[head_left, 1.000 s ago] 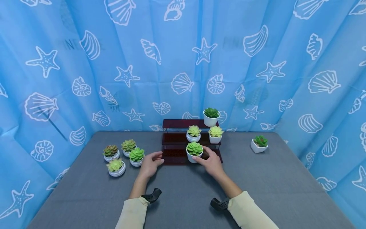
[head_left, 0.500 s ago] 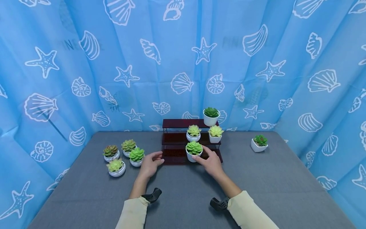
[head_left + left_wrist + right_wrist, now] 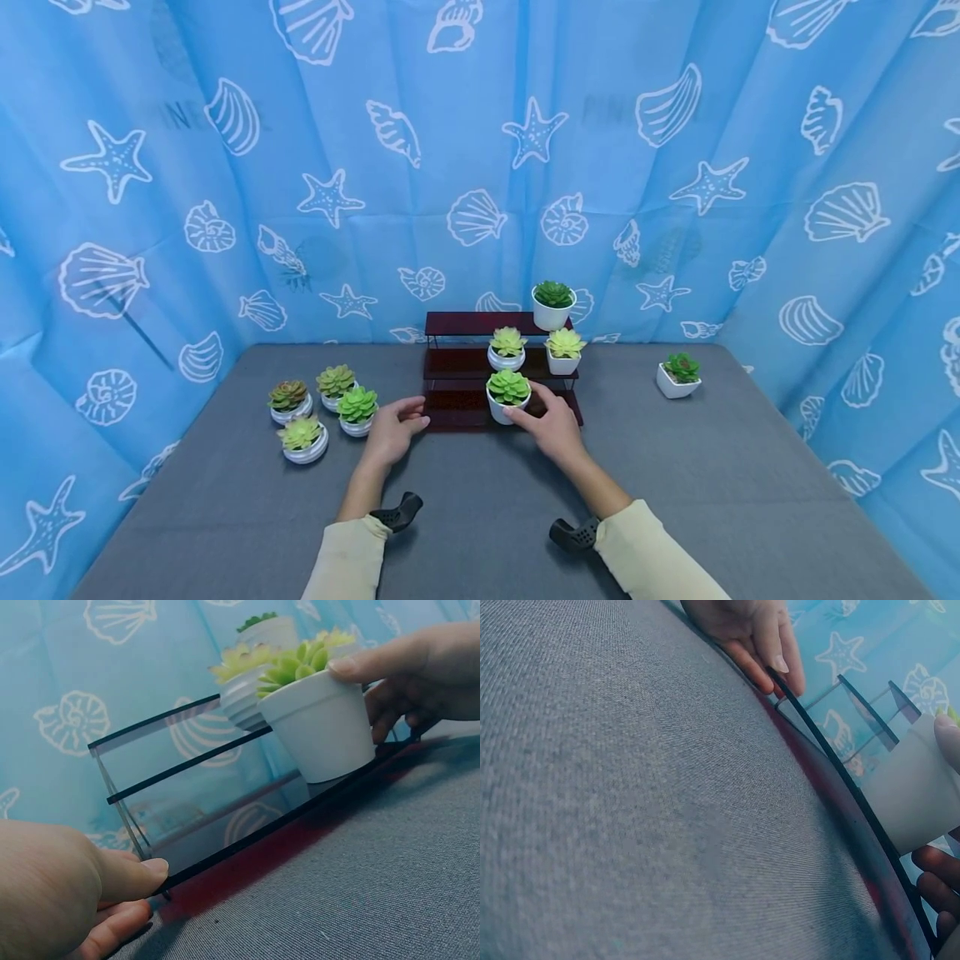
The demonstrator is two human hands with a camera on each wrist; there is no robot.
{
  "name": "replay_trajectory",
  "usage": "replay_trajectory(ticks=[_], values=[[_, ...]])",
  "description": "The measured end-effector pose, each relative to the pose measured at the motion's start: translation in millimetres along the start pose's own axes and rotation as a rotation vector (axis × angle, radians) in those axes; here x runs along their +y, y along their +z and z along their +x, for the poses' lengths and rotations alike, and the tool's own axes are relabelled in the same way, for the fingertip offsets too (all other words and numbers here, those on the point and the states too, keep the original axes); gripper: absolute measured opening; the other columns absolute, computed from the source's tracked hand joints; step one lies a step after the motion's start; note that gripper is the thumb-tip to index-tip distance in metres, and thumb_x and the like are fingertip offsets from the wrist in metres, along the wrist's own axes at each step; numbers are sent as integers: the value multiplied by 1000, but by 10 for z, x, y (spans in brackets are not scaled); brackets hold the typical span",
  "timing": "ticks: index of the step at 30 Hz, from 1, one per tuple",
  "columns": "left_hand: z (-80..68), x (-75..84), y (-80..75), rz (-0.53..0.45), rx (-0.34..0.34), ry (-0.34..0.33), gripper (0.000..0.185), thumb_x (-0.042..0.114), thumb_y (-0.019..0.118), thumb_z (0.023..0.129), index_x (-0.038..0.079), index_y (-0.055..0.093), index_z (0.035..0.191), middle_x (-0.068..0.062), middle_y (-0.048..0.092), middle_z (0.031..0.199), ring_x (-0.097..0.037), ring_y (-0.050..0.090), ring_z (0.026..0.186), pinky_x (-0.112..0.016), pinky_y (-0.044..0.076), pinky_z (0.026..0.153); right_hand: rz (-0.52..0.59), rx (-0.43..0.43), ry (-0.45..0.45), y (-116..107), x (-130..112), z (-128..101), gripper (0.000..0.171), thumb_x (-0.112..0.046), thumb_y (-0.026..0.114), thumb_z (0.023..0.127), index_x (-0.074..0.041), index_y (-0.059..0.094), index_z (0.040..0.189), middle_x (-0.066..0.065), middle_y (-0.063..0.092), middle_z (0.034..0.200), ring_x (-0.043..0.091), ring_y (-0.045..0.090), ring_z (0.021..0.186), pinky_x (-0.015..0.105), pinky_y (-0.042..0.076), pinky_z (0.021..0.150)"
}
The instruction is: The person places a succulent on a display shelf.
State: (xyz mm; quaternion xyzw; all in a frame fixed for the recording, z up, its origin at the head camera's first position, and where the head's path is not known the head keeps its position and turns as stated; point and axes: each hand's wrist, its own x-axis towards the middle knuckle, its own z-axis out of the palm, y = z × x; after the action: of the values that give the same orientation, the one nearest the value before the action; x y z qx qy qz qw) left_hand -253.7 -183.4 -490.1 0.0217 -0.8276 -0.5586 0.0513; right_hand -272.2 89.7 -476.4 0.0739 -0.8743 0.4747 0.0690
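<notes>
Holding potted succulent (image 3: 507, 395), right hand (image 3: 556, 427) curled, left hand (image 3: 393, 431) pinching shelf (image 3: 459, 363).

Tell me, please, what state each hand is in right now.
Left hand: open, fingers relaxed, at the left end of the rack.
Right hand: closed, holding the bright green potted succulent at the rack.

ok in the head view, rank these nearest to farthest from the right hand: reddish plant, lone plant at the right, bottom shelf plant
1. Bottom shelf plant, gripped by the right hand
2. Lone plant, right of the rack
3. Reddish plant, left of the rack
</notes>
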Motion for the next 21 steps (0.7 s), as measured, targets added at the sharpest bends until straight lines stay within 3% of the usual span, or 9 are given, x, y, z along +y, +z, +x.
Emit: replay_trajectory(ticks=[7,21], values=[[-3,14,1,0,-3,-2,36,3,66,91,2,63,127,-12,66,116,-24,59,106,-43,48,90,14,6,-5,2,-8,5,62,-34,77,84,-11,55,136,8,66,109,24,57,96,40,45,81],[-13,21,-3,6,0,9,35,3,66,91,1,63,126,-13,66,115,-25,60,106,-43,48,90,51,16,1,1,0,-36,60,-31,77,85,-6,53,135,11,64,112,26,57,103,44,46,87]])
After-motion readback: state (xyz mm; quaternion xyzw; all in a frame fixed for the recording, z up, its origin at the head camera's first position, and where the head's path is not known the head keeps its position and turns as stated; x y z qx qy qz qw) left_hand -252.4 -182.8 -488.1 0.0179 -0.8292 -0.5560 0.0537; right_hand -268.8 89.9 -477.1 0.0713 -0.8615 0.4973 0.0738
